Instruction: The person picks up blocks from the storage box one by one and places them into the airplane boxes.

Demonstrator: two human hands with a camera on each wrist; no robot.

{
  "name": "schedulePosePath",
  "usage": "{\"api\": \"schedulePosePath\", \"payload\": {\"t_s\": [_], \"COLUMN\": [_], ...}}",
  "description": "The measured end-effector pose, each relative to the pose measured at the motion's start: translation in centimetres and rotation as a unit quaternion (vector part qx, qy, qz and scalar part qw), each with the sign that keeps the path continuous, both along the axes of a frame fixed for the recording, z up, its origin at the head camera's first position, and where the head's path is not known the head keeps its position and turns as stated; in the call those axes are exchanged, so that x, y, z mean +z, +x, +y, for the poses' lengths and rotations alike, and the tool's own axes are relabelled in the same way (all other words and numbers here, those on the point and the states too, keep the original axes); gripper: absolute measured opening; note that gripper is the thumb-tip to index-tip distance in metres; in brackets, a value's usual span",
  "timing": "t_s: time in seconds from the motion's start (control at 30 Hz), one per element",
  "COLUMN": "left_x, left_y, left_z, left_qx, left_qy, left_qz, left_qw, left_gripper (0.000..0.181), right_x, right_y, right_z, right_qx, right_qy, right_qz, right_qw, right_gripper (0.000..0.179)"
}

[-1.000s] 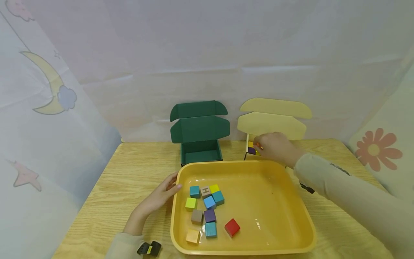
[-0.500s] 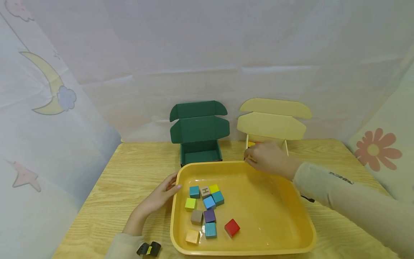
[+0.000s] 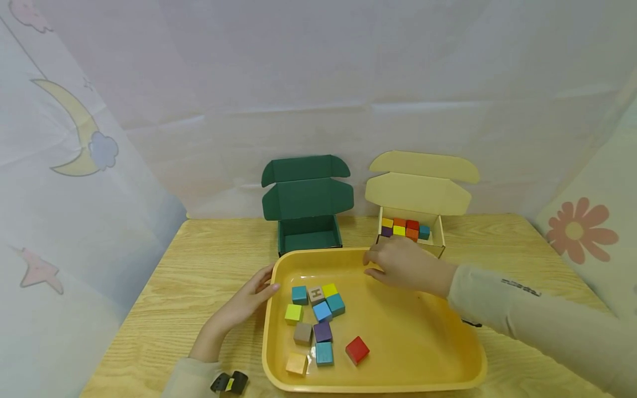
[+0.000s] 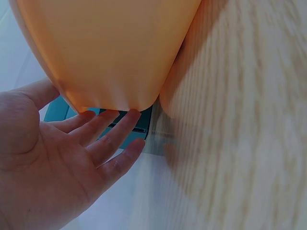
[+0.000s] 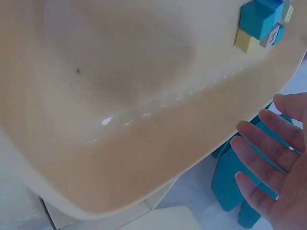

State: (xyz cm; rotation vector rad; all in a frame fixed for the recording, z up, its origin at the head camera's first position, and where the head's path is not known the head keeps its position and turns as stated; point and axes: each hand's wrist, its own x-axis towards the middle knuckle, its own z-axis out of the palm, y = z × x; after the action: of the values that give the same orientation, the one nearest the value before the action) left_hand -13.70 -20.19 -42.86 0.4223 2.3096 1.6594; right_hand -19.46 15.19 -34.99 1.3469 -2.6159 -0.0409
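Head view: your right hand (image 3: pixel 402 264), empty, fingers loosely bent, above the far part of the yellow tray (image 3: pixel 413 337); blocks (image 3: pixel 322 311) inside, to that hand's left and nearer you, bare tray floor between. Your left hand (image 3: pixel 243 303), at the left rim, lies closer to them.
Left wrist: thumb over the edge, fingers on the outer wall.
Right wrist: fingers apart, nothing held, far rim nearby.
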Motion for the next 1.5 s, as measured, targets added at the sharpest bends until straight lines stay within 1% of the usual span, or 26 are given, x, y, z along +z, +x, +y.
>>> {"api": "schedulePosePath", "payload": {"t_s": [0.1, 0.3, 0.47, 0.53, 0.67, 0.73, 0.83, 1.13, 1.3, 1.5], "left_x": [0.0, -0.1, -0.1, -0.1, -0.2, -0.2, -0.3, 0.0, 0.0, 0.0], "left_y": [0.0, 0.0, 0.0, -0.1, -0.1, -0.1, -0.1, -0.1, -0.1, -0.1], "left_z": [0.0, -0.1, -0.1, -0.1, -0.1, -0.1, -0.1, -0.1, -0.1, -0.1], "left_qx": [0.001, 0.005, 0.006, 0.004, -0.001, 0.0, 0.002, -0.001, -0.001, -0.001], "left_qy": [-0.001, -0.003, -0.003, -0.002, -0.002, -0.001, -0.002, 0.0, 0.001, 0.001], "left_qz": [0.0, -0.001, -0.001, 0.0, 0.002, 0.001, 0.0, 0.001, -0.002, -0.002], "left_qw": [1.0, 1.0, 1.0, 1.0, 1.0, 1.0, 1.0, 1.0, 1.0, 1.0], "left_gripper": [0.058, 0.059, 0.059, 0.059, 0.059, 0.059, 0.06, 0.06, 0.06, 0.06], "right_x": [-0.2, -0.7, -0.7, -0.7, -0.9, -1.1, -1.2, -1.5, -1.8, -2.2], "right_y": [0.6, 1.6, 2.5, 2.9, 3.6, 3.9, 4.4, 5.4, 5.9, 6.4], "right_z": [-0.4, -1.1, -1.6, -1.7, -1.9, -2.0, -2.2, -2.9, -3.2, -3.4], "right_qx": [0.007, 0.029, 0.032, 0.037, 0.058, 0.072, 0.084, 0.086, 0.099, 0.108], "right_qy": [0.0, 0.005, 0.015, 0.02, 0.028, 0.03, 0.035, 0.062, 0.067, 0.084], "right_qz": [-0.022, -0.038, -0.062, -0.065, -0.057, -0.053, -0.058, -0.101, -0.109, -0.121], "right_qw": [0.9997, 0.9989, 0.9975, 0.997, 0.9963, 0.9956, 0.9942, 0.9892, 0.9868, 0.9831], "right_gripper": [0.017, 0.017, 0.017, 0.018, 0.017, 0.017, 0.018, 0.02, 0.018, 0.022]}}
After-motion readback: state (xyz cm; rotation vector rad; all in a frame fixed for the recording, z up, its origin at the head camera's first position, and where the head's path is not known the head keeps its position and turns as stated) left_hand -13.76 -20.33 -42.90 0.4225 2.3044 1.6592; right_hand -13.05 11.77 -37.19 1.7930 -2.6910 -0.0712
